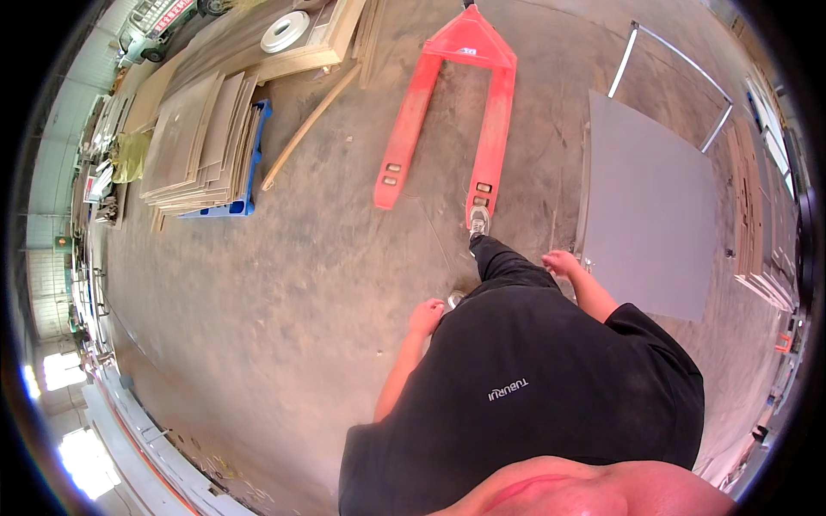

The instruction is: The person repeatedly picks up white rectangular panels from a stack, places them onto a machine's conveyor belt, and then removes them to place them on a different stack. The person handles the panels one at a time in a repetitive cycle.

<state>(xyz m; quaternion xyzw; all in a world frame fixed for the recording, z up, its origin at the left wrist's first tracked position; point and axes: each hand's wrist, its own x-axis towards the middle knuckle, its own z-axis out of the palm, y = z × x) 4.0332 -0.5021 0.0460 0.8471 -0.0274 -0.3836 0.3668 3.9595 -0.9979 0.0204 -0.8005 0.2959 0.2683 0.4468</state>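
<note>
My left hand hangs by my left side with its fingers curled in, and no object shows in it. On the other side, my right hand is held out from my hip in a loose fist, also with nothing visible inside. A red pallet jack stands ahead of me on the floor, its two forks pointing toward me. One of my shoes is at the tip of its right fork. Closest to my right hand is a large grey panel, apart from the hand.
At the left, brown boards are stacked on a blue pallet. A long wooden strip lies on the concrete floor. A white ring rests on a wooden stack. Beyond the grey panel stands a metal frame; more boards line the right.
</note>
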